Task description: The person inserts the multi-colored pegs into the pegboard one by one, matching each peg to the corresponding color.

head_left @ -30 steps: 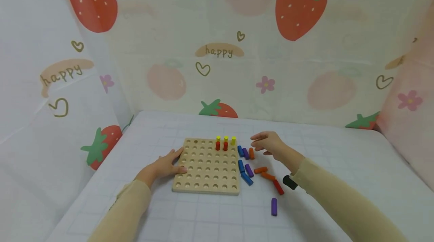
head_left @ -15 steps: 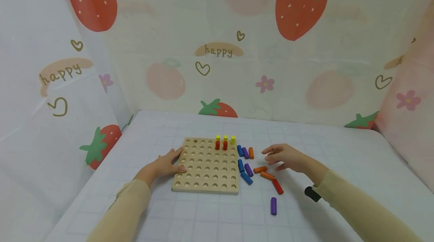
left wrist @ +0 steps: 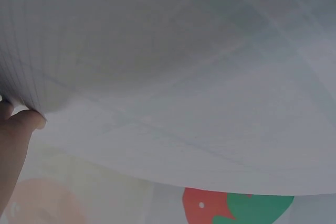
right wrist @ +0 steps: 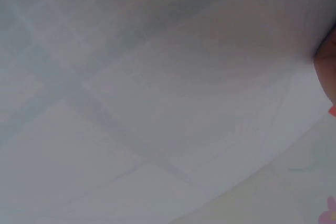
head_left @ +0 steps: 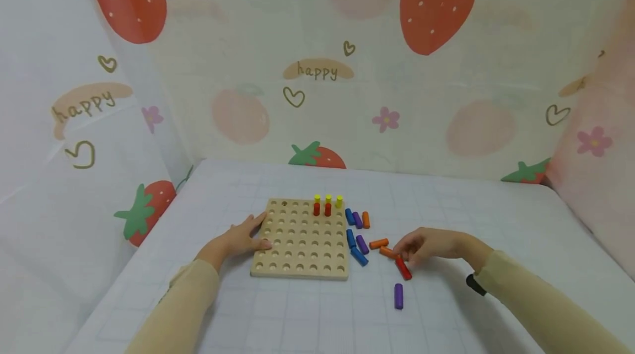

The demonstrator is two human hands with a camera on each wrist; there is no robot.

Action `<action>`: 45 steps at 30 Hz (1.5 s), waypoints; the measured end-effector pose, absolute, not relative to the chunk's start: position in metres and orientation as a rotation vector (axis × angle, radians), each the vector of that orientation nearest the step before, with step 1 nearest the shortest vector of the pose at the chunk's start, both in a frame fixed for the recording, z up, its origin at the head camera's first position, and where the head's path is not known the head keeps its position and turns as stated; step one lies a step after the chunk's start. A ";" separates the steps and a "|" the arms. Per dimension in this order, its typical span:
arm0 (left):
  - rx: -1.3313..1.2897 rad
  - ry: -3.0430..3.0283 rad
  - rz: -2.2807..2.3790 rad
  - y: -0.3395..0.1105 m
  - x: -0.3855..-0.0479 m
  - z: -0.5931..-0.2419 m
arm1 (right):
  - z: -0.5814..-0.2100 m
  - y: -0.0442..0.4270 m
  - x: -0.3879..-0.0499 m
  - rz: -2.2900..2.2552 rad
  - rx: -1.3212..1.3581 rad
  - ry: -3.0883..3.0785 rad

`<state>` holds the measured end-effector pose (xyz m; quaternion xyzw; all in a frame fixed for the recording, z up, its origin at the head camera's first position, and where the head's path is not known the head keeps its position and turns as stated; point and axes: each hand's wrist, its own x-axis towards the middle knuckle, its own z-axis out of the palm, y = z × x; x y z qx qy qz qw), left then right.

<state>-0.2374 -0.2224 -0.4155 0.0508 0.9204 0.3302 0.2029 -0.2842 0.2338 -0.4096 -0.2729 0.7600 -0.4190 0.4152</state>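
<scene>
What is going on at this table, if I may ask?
A person's left hand rests on the left side of a wooden board with holes. The right hand is at the loose red peg, though whether it grips it is unclear. Three yellow pegs and two red pegs stand in the board's far right corner; blue, purple and orange pegs lie to its right.

The bare right hand [head_left: 430,243] covers the far end of the red cylindrical peg [head_left: 404,270], its hold unclear, and the white gridded tabletop [head_left: 278,321] is cut off nearest the person.
</scene>
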 end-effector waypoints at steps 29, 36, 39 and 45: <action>0.199 2.575 0.943 -0.226 -0.243 -0.422 | -0.421 0.229 -0.269 -0.927 -0.771 2.188; 0.196 2.586 0.926 -0.227 -0.242 -0.422 | -0.420 0.227 -0.268 -0.903 -0.731 2.212; 0.194 2.591 0.928 -0.227 -0.242 -0.421 | -0.419 0.227 -0.268 -0.927 -0.742 2.219; 0.202 2.593 0.929 -0.226 -0.244 -0.420 | -0.416 0.226 -0.269 -0.986 -0.717 2.237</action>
